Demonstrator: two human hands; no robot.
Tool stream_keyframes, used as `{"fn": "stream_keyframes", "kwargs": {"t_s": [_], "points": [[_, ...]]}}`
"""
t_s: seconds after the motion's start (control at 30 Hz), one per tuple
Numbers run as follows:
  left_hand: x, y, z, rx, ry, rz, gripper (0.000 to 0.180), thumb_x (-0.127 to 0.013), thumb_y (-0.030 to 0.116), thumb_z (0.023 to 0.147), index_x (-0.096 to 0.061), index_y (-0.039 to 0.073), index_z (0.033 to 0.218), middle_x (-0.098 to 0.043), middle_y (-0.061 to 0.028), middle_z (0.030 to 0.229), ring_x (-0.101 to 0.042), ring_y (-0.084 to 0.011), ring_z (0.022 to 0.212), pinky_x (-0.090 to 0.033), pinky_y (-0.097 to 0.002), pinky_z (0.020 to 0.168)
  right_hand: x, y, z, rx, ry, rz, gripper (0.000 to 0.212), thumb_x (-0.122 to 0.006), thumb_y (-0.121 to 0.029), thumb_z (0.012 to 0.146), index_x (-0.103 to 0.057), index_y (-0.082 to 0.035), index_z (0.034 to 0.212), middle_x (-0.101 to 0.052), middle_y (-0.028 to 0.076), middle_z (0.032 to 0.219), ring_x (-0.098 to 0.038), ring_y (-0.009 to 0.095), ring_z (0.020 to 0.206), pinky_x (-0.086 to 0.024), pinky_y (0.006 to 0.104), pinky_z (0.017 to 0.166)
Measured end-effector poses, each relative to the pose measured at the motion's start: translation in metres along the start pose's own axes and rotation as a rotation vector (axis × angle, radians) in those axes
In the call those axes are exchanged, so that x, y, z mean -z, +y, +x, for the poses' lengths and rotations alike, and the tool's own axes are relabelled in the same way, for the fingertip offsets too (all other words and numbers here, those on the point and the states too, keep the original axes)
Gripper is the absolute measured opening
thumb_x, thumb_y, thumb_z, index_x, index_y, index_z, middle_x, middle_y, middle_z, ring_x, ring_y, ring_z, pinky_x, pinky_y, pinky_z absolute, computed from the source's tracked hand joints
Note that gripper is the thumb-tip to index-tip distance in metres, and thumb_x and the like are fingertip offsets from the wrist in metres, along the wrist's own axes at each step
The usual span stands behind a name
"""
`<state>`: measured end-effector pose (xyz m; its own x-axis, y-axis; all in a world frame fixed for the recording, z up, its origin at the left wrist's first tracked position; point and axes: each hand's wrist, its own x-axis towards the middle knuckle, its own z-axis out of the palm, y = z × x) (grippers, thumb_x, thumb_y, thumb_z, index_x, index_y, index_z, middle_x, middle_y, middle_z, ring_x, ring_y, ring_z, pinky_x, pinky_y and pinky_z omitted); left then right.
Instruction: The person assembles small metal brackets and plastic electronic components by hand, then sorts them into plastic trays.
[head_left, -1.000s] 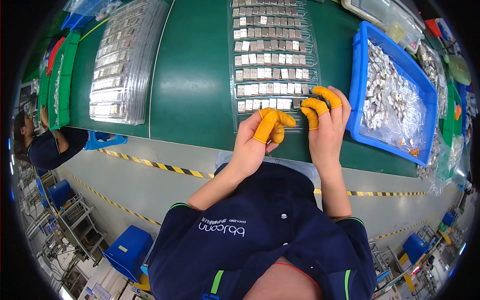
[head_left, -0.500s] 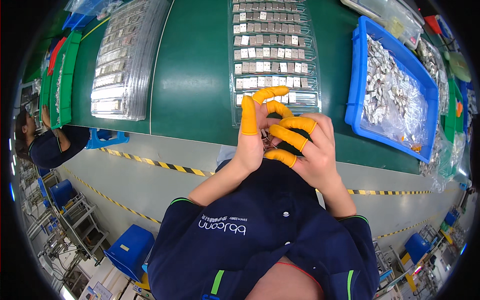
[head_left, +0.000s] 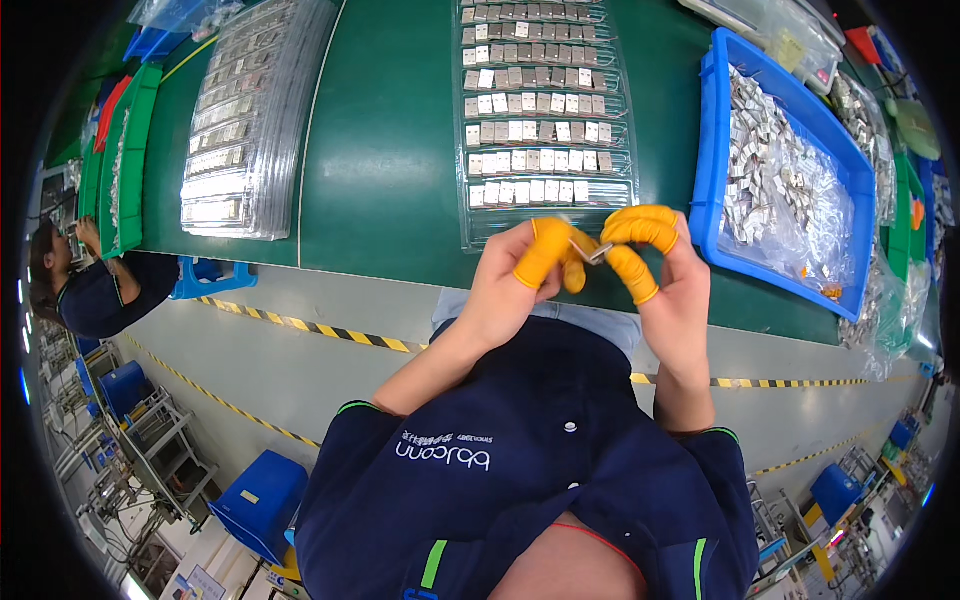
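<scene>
Over the table's near edge, my left hand (head_left: 520, 275) and my right hand (head_left: 668, 270) meet, yellow finger cots on several fingers of each. A small silver USB connector (head_left: 597, 255) sits between their fingertips. My right thumb and fingers pinch it, while my left fingertips grip its other end. My left palm is turned away, so anything else in it is hidden. Just beyond my hands lies a clear plastic tray (head_left: 625, 205) with rows of silver USB connectors (head_left: 530, 161). Its nearest row is filled from the left, with a bare stretch at its right end.
To the right stands a blue bin (head_left: 711, 190) heaped with connectors and a plastic bag. A stack of clear trays (head_left: 290, 130) rests on the green table (head_left: 390, 150) at left. Farther left, a co-worker (head_left: 110, 300) sits beside a green bin (head_left: 138, 150).
My hands have drawn apart and my left fingers have curled in. The connector now shows between the fingertips; earlier, several small pieces showed in my left palm.
</scene>
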<state>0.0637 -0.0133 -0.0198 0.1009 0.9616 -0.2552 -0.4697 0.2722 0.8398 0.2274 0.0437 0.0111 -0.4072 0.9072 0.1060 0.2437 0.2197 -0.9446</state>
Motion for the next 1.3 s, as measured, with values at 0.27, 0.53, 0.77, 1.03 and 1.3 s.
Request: {"fn": "stream_keyframes", "kwargs": {"t_s": [0.27, 0.53, 0.77, 1.03, 1.3], "points": [[-0.001, 0.004, 0.0, -0.099, 0.011, 0.055, 0.029, -0.045, 0.025, 0.095, -0.06, 0.0, 0.098, -0.057, -0.0012, 0.071, -0.041, -0.002, 0.055, -0.031, -0.0167, 0.049, -0.004, 0.007, 0.004, -0.166, 0.046, 0.348, 0.016, -0.064, 0.0, 0.075, -0.063, -0.004, 0.091, -0.059, 0.006, 0.097, -0.048, 0.015, 0.084, -0.038, 0.0242, 0.077], [-0.002, 0.001, 0.002, 0.129, -0.004, -0.29, 0.021, -0.049, 0.022, 0.093, -0.057, 0.003, 0.093, -0.057, -0.0016, 0.07, -0.038, -0.0027, 0.049, -0.027, -0.0173, 0.043, -0.016, 0.013, 0.002, 0.068, 0.07, 0.109, 0.03, -0.067, -0.002, 0.073, -0.063, -0.003, 0.103, -0.059, 0.009, 0.1, -0.056, 0.021, 0.096, -0.045, 0.0301, 0.083], [-0.011, 0.001, 0.001, -0.046, 0.212, -0.149, 0.018, -0.06, 0.019, 0.087, -0.065, 0.002, 0.086, -0.057, -0.0003, 0.067, -0.037, -0.0011, 0.048, -0.022, -0.0174, 0.041, -0.023, 0.011, -0.005, 0.264, 0.21, -0.134, 0.031, -0.072, -0.007, 0.064, -0.067, -0.003, 0.094, -0.062, 0.008, 0.09, -0.058, 0.024, 0.083, -0.046, 0.0306, 0.071], [-0.004, 0.003, -0.001, -0.118, 0.131, 0.242, 0.011, -0.059, 0.007, 0.086, -0.06, -0.003, 0.091, -0.061, -0.0035, 0.084, -0.059, -0.009, 0.076, -0.046, -0.0209, 0.069, -0.012, 0.014, -0.006, 0.099, 0.092, 0.095, 0.012, -0.067, 0.001, 0.071, -0.067, 0.0, 0.082, -0.063, 0.008, 0.084, -0.058, 0.021, 0.075, -0.047, 0.0285, 0.067], [-0.001, 0.004, -0.001, -0.121, 0.166, 0.166, 0.012, -0.057, 0.008, 0.088, -0.059, -0.003, 0.093, -0.061, -0.0038, 0.084, -0.058, -0.008, 0.078, -0.046, -0.0215, 0.07, -0.022, 0.004, 0.0, 0.269, 0.264, -0.137, 0.027, -0.07, -0.004, 0.071, -0.063, -0.003, 0.097, -0.055, 0.01, 0.108, -0.056, 0.023, 0.088, -0.048, 0.0295, 0.072]]}}
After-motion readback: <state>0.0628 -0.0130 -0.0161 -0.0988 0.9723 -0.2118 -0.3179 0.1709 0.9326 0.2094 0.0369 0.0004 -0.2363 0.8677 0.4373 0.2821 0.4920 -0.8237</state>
